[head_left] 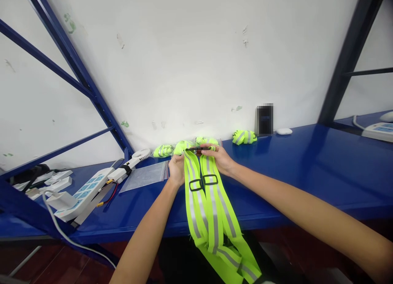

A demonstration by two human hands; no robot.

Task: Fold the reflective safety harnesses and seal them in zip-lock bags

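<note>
A neon yellow fabric strap (211,210) with grey reflective stripes lies on the front part of a blue table top (307,165) and hangs down over the front edge in two bands, side by side. Each band carries one black rectangular plastic buckle (195,185), so there are two in all (the second buckle (210,179) sits a little higher). The left hand (176,169) pinches the upper end of the left band, its fingers pressed together on the cloth. The right hand (219,159) lies over the upper end of the right band with its fingers closed on it. A thin dark piece shows between the two hands, too small to tell what it is.

Just behind the strap, three small rolled bundles (182,147) of the same yellow material lie close together near the white wall (196,50). A fourth bundle (244,137) lies behind and to the right of the strap, apart from the others.

Just left of the strap lies one clear plastic bag (144,175), flat on the table. Further left is one white handheld fan (136,156), then one white power strip with blue switches (89,190). Behind and to the right of the strap stand one dark blurred box (264,119) and one small white oval object (284,131). Far to the right of the strap lies a second white power strip (379,130).
</note>
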